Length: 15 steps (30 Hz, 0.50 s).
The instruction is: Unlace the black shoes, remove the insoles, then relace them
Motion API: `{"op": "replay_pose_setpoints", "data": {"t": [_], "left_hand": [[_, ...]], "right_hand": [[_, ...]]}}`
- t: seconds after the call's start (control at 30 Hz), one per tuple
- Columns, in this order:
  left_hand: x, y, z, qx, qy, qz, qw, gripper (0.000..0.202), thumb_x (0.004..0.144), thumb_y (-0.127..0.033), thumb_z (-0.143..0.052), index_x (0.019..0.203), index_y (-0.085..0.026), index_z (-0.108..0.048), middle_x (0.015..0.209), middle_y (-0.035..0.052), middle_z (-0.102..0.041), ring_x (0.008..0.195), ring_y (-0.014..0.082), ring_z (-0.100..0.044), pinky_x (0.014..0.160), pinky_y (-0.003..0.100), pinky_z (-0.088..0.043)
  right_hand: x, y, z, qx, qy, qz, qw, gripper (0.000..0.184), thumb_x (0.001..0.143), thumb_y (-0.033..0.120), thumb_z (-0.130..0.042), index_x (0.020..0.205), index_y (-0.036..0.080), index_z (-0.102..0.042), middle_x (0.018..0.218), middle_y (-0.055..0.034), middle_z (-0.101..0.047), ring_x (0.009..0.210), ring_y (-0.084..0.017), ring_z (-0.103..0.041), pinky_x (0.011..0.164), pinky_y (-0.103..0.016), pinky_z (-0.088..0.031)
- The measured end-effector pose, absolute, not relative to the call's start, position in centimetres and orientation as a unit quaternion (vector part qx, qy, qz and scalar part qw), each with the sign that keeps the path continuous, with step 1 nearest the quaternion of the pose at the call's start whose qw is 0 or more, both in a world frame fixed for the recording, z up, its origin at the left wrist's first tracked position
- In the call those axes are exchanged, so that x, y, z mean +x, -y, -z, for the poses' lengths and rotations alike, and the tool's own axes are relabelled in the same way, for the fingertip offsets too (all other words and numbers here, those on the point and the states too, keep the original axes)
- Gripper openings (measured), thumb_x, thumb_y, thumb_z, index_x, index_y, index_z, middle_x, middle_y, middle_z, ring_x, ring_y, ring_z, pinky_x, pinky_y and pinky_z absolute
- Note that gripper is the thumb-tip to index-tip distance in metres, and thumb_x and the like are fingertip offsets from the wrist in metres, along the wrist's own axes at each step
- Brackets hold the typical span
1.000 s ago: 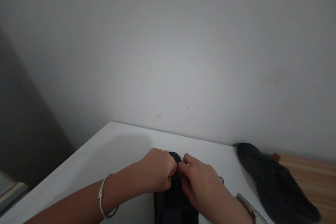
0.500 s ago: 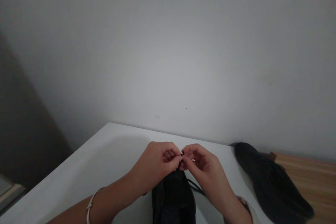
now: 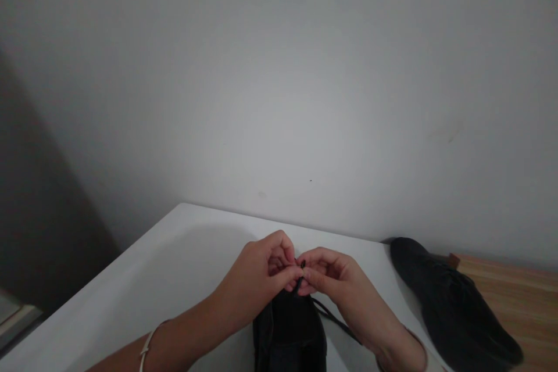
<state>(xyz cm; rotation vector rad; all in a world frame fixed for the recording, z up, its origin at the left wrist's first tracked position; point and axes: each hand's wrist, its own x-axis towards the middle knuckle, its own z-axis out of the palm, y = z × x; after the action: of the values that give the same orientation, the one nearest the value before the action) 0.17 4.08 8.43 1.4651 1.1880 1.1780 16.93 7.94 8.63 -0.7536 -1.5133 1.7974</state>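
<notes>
A black shoe [image 3: 292,325] sits at the bottom middle on the white table, its opening toward me. Over its far end, my left hand [image 3: 265,267] and my right hand [image 3: 337,276] meet fingertip to fingertip. Both pinch a black shoelace [image 3: 299,285], a short dark bit of which shows between the thumbs. Another length of lace [image 3: 333,318] runs from the shoe's right side, passing under my right hand. The shoe's front is mostly hidden behind my hands.
A second black shoe [image 3: 453,302] lies on the right, by a wood-grain surface [image 3: 510,290]. The white table [image 3: 196,232] meets a grey wall [image 3: 279,99] at the back. Its left edge slants down toward the lower left corner.
My right hand has dropped slightly and my left index finger has lifted. A little more dark lace shows between the fingertips. Both shoes stay nearly in place.
</notes>
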Motion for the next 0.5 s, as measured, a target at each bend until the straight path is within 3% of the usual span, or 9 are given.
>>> {"op": "replay_pose_setpoints", "data": {"t": [0.17, 0.37, 0.5], "left_hand": [[-0.6, -4.5, -8.2, 0.599, -0.489, -0.467, 0.430, 0.013, 0.081, -0.028, -0.062, 0.080, -0.019, -0.052, 0.066, -0.0025, -0.063, 0.062, 0.0140, -0.062, 0.061, 0.025, -0.047], [-2.7, -5.8, -6.1, 0.708, -0.602, -0.237, 0.283, 0.005, 0.075, -0.022, -0.063, 0.079, -0.018, -0.062, 0.073, -0.0015, -0.062, 0.069, 0.0157, -0.056, 0.062, 0.024, -0.040], [-3.3, -6.2, -5.1, 0.722, -0.591, -0.197, 0.301, 0.004, 0.077, -0.021, -0.058, 0.075, -0.018, -0.059, 0.067, -0.0029, -0.058, 0.064, 0.0147, -0.054, 0.057, 0.023, -0.036]], "right_hand": [[17.1, -7.8, -8.5, -0.306, 0.649, -0.603, 0.348, 0.023, 0.078, 0.037, -0.074, 0.087, 0.017, -0.067, 0.073, -0.0013, -0.068, 0.066, -0.013, -0.064, 0.065, -0.025, -0.053], [17.3, -6.7, -10.1, -0.312, 0.750, -0.436, 0.388, 0.008, 0.086, 0.025, -0.062, 0.088, 0.019, -0.068, 0.080, -0.0015, -0.065, 0.065, -0.012, -0.061, 0.062, -0.023, -0.050], [17.7, -5.8, -12.0, -0.278, 0.783, -0.357, 0.426, 0.008, 0.089, 0.021, -0.060, 0.087, 0.021, -0.067, 0.084, -0.0029, -0.066, 0.073, -0.014, -0.062, 0.065, -0.023, -0.051]]}}
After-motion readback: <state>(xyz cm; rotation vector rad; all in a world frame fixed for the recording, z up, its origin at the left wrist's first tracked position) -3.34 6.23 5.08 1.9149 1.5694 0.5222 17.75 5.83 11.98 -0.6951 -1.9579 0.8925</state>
